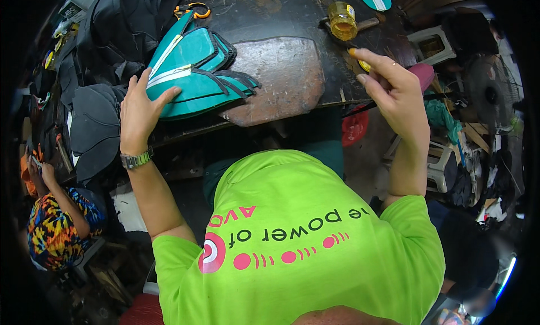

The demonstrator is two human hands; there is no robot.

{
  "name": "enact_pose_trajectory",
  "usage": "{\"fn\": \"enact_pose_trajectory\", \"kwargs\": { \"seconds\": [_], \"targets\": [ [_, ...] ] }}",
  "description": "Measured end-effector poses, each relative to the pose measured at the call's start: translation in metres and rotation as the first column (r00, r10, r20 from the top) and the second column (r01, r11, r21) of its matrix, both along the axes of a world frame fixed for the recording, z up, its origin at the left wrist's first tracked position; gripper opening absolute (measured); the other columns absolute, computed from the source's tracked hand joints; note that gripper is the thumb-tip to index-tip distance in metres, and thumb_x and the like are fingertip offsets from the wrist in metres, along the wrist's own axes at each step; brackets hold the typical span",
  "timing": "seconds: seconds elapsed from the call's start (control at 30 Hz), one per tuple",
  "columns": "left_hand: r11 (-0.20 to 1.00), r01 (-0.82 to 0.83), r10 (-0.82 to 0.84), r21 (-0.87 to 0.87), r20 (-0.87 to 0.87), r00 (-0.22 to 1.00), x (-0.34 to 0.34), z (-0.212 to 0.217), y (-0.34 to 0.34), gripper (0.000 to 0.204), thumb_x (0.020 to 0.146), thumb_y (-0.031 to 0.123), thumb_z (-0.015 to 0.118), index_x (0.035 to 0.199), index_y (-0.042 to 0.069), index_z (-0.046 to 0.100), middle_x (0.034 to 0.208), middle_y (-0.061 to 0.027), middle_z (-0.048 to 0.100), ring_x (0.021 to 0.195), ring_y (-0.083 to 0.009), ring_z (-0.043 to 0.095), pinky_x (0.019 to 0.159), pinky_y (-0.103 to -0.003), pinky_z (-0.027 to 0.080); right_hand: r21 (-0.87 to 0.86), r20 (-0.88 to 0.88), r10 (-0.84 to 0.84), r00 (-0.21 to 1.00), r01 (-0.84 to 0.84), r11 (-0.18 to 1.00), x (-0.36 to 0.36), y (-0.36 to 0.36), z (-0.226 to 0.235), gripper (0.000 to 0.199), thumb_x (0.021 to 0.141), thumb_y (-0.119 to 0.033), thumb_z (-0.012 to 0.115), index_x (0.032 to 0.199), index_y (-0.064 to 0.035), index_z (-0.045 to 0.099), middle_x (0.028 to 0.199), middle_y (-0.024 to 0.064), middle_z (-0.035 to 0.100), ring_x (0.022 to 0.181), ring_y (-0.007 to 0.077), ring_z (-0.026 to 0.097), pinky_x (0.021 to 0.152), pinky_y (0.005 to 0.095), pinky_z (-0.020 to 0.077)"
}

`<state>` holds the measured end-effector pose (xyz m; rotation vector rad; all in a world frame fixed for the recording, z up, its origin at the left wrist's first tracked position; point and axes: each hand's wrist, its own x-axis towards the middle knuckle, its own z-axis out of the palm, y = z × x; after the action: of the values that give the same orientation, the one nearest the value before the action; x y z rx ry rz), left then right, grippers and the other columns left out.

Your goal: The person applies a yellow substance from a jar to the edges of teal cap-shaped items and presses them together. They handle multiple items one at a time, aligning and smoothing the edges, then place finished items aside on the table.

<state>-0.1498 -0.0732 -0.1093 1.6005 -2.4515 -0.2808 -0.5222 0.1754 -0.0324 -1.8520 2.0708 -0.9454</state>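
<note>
On the dark table a stack of teal shoe-upper pieces (197, 97) with black edging and white strips lies fanned out. My left hand (139, 108), a watch on its wrist, rests at the stack's left edge, thumb and fingers apart. To the right of a worn, brownish slab (281, 72), my right hand (396, 88) hovers over the table's edge. Its index finger and thumb are apart with nothing seen between them; the index fingertip is yellow. Beyond that hand stands an open glass jar (342, 21) with amber contents. A small yellow round thing (364, 65) shows partly behind the fingers.
Orange-handled scissors (194, 11) lie behind the stack. Dark material (124, 32) is heaped at the left, with black cut pieces (98, 122) below. A hammer-like tool (368, 24) lies by the jar. A fan (488, 91) and stools stand right; another person (62, 223) sits left.
</note>
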Motion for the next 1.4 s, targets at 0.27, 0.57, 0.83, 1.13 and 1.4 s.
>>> {"fn": "enact_pose_trajectory", "kwargs": {
  "seconds": [0.27, 0.57, 0.83, 1.13, 1.4],
  "targets": [
    [0.981, 0.013, 0.000, 0.194, -0.066, 0.998, -0.008, -0.013, -0.053, 0.111, 0.066, 0.067, 0.082, 0.146, -0.003, 0.051, 0.140, -0.0362, 0.051, 0.127, -0.0444, 0.057, 0.106, -0.046, 0.047, -0.184, 0.499, 0.158, 0.852, -0.073, 0.980, 0.043, -0.038, -0.069, 0.072, 0.090, 0.001, 0.070, 0.154, -0.0157, 0.044, 0.086, 0.0007, 0.060, 0.066, 0.0024, 0.050, 0.061, 0.0184, 0.0440],
    [0.944, 0.052, 0.002, 0.325, -0.165, 0.986, -0.007, -0.031, -0.077, 0.127, 0.053, 0.070, 0.087, 0.152, 0.003, 0.045, 0.135, -0.0373, 0.053, 0.127, -0.0477, 0.056, 0.110, -0.048, 0.044, -0.205, 0.428, 0.117, 0.896, -0.029, 0.978, 0.054, -0.035, -0.122, 0.099, 0.088, -0.002, 0.071, 0.165, -0.0175, 0.010, 0.099, 0.0081, 0.063, 0.067, 0.0058, 0.054, 0.064, 0.0212, 0.0468],
    [0.992, 0.034, -0.088, -0.125, -0.459, 0.884, -0.023, -0.004, -0.048, 0.073, 0.073, 0.035, 0.092, 0.134, 0.008, 0.064, 0.121, -0.0156, 0.062, 0.109, -0.0257, 0.061, 0.094, -0.038, 0.052, -0.206, 0.584, 0.091, 0.806, 0.039, 0.978, 0.050, -0.035, -0.124, 0.096, 0.089, -0.001, 0.070, 0.164, -0.0155, 0.013, 0.106, 0.0077, 0.062, 0.073, 0.0069, 0.056, 0.069, 0.0218, 0.0478],
    [0.864, 0.484, -0.235, 0.141, -0.736, 0.635, -0.091, 0.009, 0.030, 0.059, 0.080, 0.011, 0.083, 0.136, 0.010, 0.064, 0.117, -0.0050, 0.067, 0.107, -0.0152, 0.058, 0.095, -0.034, 0.048, -0.443, 0.767, 0.178, 0.616, 0.308, 0.842, 0.031, -0.047, -0.116, 0.063, 0.095, -0.012, 0.066, 0.151, -0.0037, 0.040, 0.138, 0.0116, 0.049, 0.126, 0.0196, 0.048, 0.108, 0.0344, 0.0389],
    [0.823, 0.531, -0.422, 0.200, -0.410, 0.809, -0.110, -0.004, 0.053, 0.033, 0.082, 0.016, 0.080, 0.114, 0.008, 0.076, 0.094, -0.0102, 0.063, 0.084, -0.0258, 0.062, 0.076, -0.036, 0.048, -0.222, 0.384, -0.063, 0.921, 0.158, 0.962, 0.018, -0.064, -0.147, 0.044, 0.094, -0.018, 0.068, 0.137, -0.0104, 0.062, 0.153, 0.0160, 0.043, 0.148, 0.0359, 0.030, 0.120, 0.0451, 0.0249]
  ]
}}
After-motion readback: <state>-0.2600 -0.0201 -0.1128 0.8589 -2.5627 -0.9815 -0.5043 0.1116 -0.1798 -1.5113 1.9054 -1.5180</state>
